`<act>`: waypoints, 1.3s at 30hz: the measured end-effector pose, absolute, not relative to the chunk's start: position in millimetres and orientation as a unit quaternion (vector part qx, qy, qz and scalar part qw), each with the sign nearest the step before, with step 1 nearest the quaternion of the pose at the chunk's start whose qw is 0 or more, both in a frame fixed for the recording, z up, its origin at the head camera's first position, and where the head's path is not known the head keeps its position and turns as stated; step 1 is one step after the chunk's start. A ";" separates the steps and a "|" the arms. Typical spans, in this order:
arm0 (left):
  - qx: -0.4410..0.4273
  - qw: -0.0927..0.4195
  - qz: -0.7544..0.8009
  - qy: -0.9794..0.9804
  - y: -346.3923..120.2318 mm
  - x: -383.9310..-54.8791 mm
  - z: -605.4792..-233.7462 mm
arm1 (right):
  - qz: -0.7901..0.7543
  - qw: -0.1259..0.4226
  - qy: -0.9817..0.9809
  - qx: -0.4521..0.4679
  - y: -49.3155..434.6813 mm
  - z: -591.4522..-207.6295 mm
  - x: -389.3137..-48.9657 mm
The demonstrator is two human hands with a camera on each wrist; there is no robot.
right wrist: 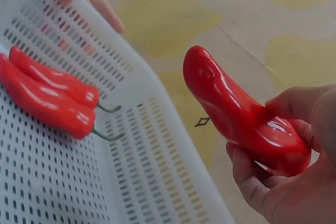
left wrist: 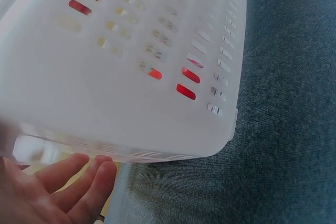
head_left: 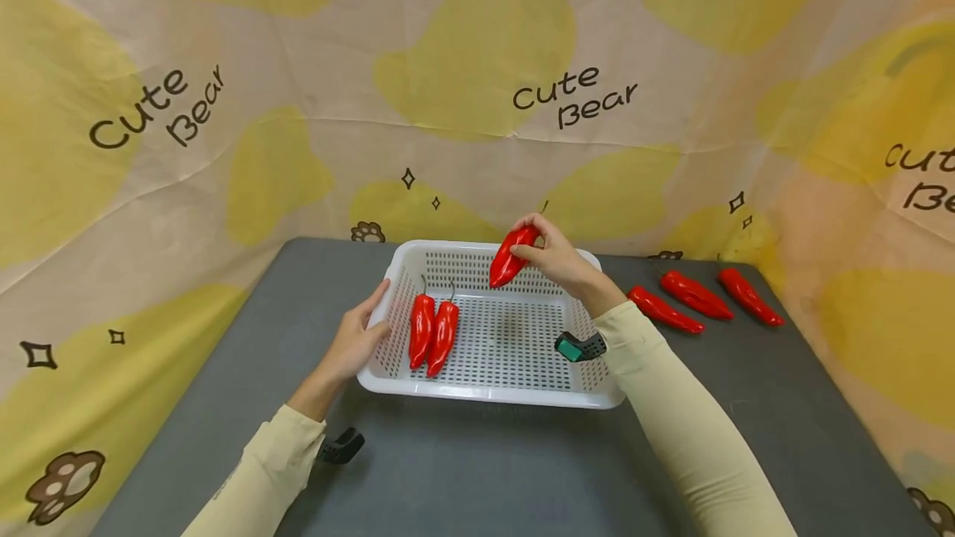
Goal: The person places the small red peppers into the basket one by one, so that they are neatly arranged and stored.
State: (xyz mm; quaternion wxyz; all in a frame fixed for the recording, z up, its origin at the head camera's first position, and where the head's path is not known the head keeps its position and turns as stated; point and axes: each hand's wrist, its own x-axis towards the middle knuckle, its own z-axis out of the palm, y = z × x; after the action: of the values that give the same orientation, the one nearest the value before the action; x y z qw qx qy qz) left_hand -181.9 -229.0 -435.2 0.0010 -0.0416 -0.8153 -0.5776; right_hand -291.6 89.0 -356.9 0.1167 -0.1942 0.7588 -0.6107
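My right hand (head_left: 555,259) grips a red pepper (right wrist: 239,114) between thumb and fingers, above the back part of a white plastic basket (head_left: 492,394). The pepper's tip points down and to the left in the head view. At the basket's left end my left hand (head_left: 356,340) holds the rim, thumb on top and fingers along the outside wall (left wrist: 105,103). Inside, two red peppers lie side by side near the left wall: the outer pepper (head_left: 421,330) and the inner pepper (head_left: 444,336), green stems toward the back.
Three more red peppers lie on the grey table (head_left: 477,471) right of the basket: a near pepper (head_left: 664,311), a middle pepper (head_left: 695,294) and a far-right pepper (head_left: 748,295). A printed cloth (head_left: 462,65) hangs behind the table and along its sides.
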 end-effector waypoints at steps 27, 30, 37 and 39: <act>-0.041 0.005 -0.570 -0.821 -228.5 -177.9 -436.2 | -0.495 0.197 0.806 -0.259 58.9 -396.4 -292.7; -0.042 0.008 -0.572 -0.819 -228.5 -178.5 -437.1 | -0.473 0.204 0.814 -0.270 60.0 -400.3 -291.2; -0.038 0.009 -0.567 -0.823 -229.4 -180.8 -441.8 | -0.426 0.235 0.819 -0.305 60.6 -406.3 -288.0; -0.041 0.012 -0.568 -0.822 -228.6 -182.1 -441.4 | -0.420 0.238 0.821 -0.304 60.4 -406.9 -288.0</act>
State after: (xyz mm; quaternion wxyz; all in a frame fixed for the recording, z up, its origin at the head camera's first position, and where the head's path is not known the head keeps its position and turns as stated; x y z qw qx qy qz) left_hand -182.1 -228.6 -441.4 0.0125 -0.0410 -0.8222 -0.5676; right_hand -288.0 60.4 -406.9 0.2378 -0.3040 0.8212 -0.4203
